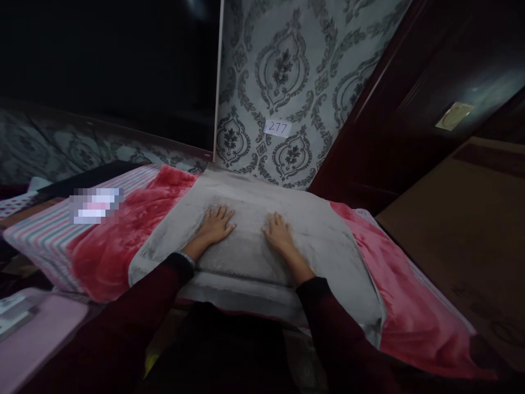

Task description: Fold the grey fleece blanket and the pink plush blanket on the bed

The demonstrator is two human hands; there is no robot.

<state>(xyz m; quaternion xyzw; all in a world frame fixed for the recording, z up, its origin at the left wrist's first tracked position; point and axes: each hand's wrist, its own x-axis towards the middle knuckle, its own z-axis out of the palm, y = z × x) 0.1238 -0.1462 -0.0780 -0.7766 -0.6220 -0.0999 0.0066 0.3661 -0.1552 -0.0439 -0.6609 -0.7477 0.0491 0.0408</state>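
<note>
At the far left, a pink box (36,334) sits low, well to the left of the grey blanket (262,241), with a dark gap of floor between them. Next comes a striped pillow (45,235), left of the grey blanket and partly under the red blanket (118,241); a blurred patch covers part of it, so nothing there can be read. The red blanket spreads out from under the grey blanket on both sides, and its left edge folds down toward the floor.

The grey blanket lies folded on the middle of the bed, its near edge hanging just over the bed's side toward the person. The left hand (215,224) rests flat on it, fingers spread and released, gripping nothing. The right hand (279,232) lies flat just right of it, palm down, fingers loose and slightly apart, also grasping nothing. Both sleeves are dark red, and a bracelet shows at the left wrist.

Behind the grey blanket, a dark panel (110,65) fills the upper left, and patterned wallpaper (287,71) rises to its right. A small paper tag (278,128) on the wallpaper, straight above the grey blanket, reads "277". Right of the grey blanket stands a dark wooden door (410,109), then open brown floor (459,230) giving free room along the bed's right edge.
</note>
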